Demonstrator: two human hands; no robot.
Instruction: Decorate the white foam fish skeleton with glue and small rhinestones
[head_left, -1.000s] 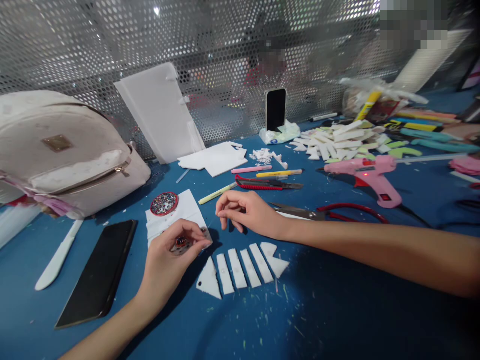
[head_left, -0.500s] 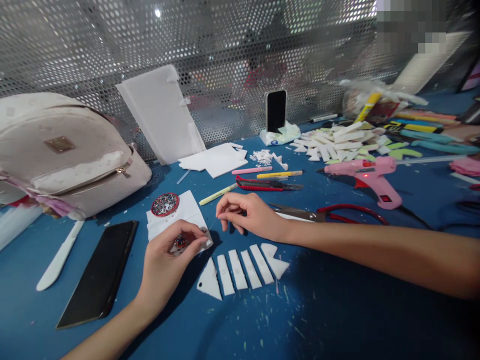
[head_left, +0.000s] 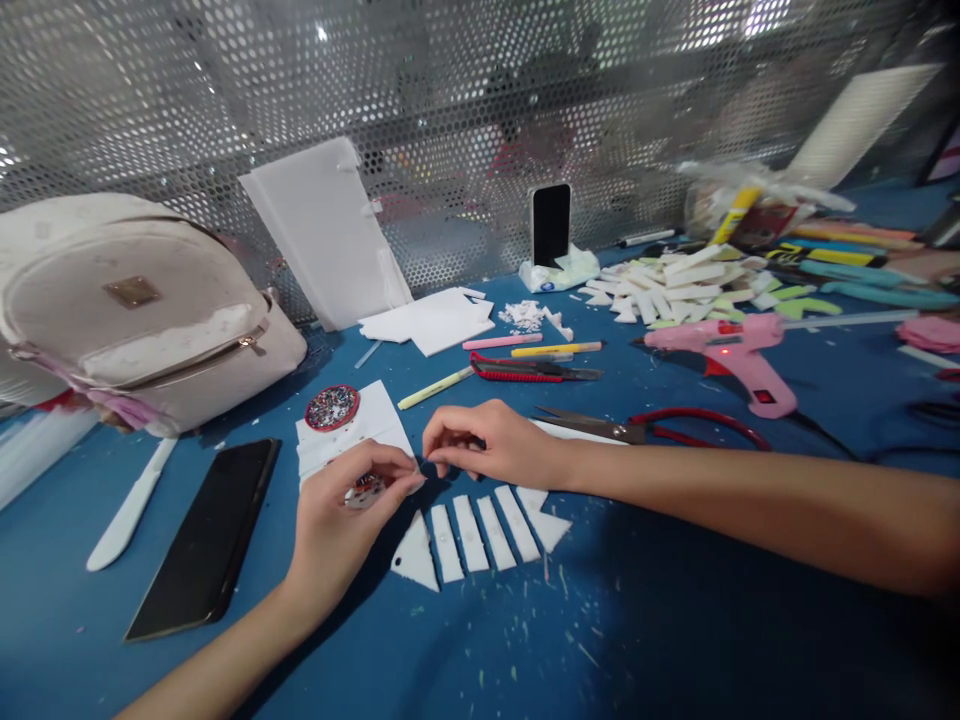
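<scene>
My left hand (head_left: 352,510) is closed in a pinch above the white paper sheet (head_left: 386,410); what it pinches is too small to make out. Close against its fingertips, my right hand (head_left: 487,440) also pinches something too small to name. A round red-rimmed piece (head_left: 332,408) filled with glittery bits lies on the sheet, and a second one (head_left: 365,490) shows partly behind my left fingers. Below my hands lies a row of white foam strips (head_left: 470,533) between a pointed head piece with a dark dot (head_left: 415,556) and a tail piece (head_left: 549,520).
Scissors (head_left: 630,430), a red cutter (head_left: 517,370), markers and a pink glue gun (head_left: 731,345) lie beyond my right forearm. A black phone (head_left: 206,540), a white knife (head_left: 131,510) and a backpack (head_left: 142,310) are at left. Foam scraps (head_left: 682,285) pile up behind.
My right hand has moved slightly left and down, so its fingertips now meet those of my left hand. The view has shifted slightly.
</scene>
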